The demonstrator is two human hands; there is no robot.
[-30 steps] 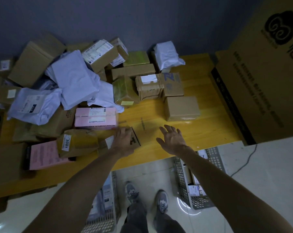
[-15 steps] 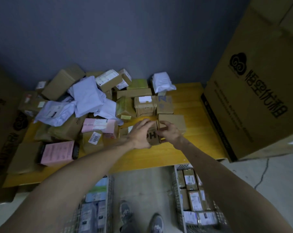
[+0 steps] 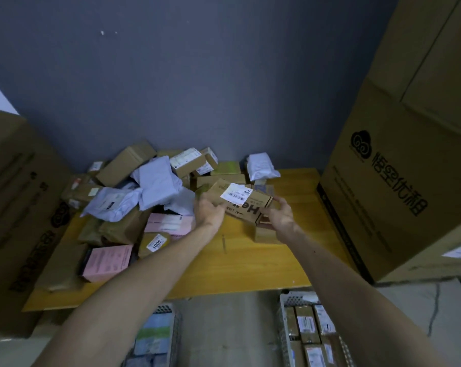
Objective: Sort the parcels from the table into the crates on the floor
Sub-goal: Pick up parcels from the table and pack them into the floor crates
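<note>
Grey-blue wall [image 3: 197, 88] at the back, and your yellow wooden table [image 3: 250, 268] is pushed right up against it. You've got the small brown cardboard box with the white shipping label [image 3: 240, 205] lifted off the table, above its middle, tilted so the label faces up at you. Your left hand [image 3: 209, 210] is curled round the box's left end and your right hand [image 3: 279, 218] grips the right end from underneath, so both hands are clamped on the same parcel.

The table's left half is buried under a heap of brown boxes and white poly mailers [image 3: 155, 181], with a pink flat parcel [image 3: 107, 262] near the front-left edge. On the floor below the table's front edge sit two white mesh crates: the right-hand crate [image 3: 283, 313] is packed with labelled brown boxes, and the left-hand crate [image 3: 176, 327] holds blue and green packets. A huge printed cardboard carton [image 3: 396, 181] stands at the table's right end.
</note>
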